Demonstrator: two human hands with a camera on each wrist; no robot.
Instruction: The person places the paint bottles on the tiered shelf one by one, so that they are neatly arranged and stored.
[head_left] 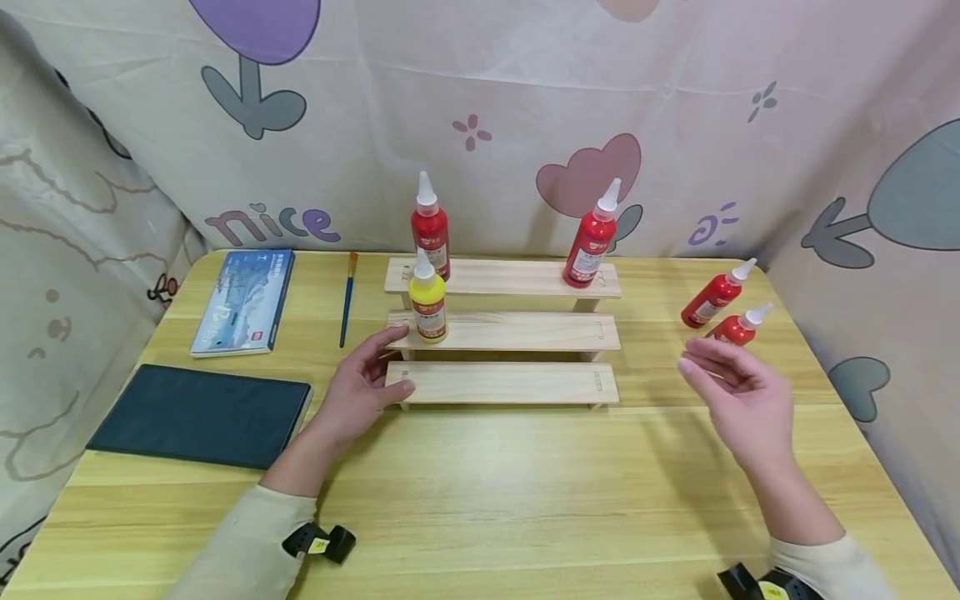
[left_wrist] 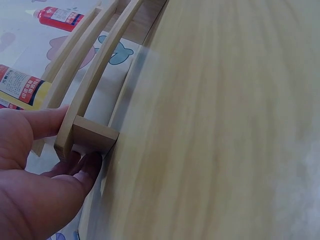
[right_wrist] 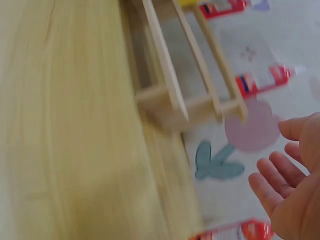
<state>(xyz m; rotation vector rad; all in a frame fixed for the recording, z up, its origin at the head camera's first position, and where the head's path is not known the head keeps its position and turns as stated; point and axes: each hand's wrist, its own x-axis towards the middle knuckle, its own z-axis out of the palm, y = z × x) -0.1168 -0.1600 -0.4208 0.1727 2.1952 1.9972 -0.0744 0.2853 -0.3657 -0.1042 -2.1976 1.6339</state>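
Note:
A three-step wooden rack (head_left: pixel 502 382) stands mid-table. My left hand (head_left: pixel 363 379) grips its left end, thumb on the lowest step. In the left wrist view, fingers (left_wrist: pixel 85 170) curl by the end of the rack (left_wrist: pixel 95 132). A yellow paint bottle (head_left: pixel 429 312) stands upright on the middle step, close to that hand. On the top step are a red bottle (head_left: pixel 430 233) at the left and another red bottle (head_left: pixel 591 242) at the right. My right hand (head_left: pixel 750 400) is raised at the right, fingers loosely bent and holding nothing, near a red bottle (head_left: pixel 733 330).
Another red bottle (head_left: pixel 712 298) stands at the back right of the table (head_left: pixel 510 492). To the left lie a blue-and-white book (head_left: pixel 243 300), a dark green notebook (head_left: pixel 202 414) and a paintbrush (head_left: pixel 347 302). A patterned curtain (head_left: pixel 420 92) hangs behind the table.

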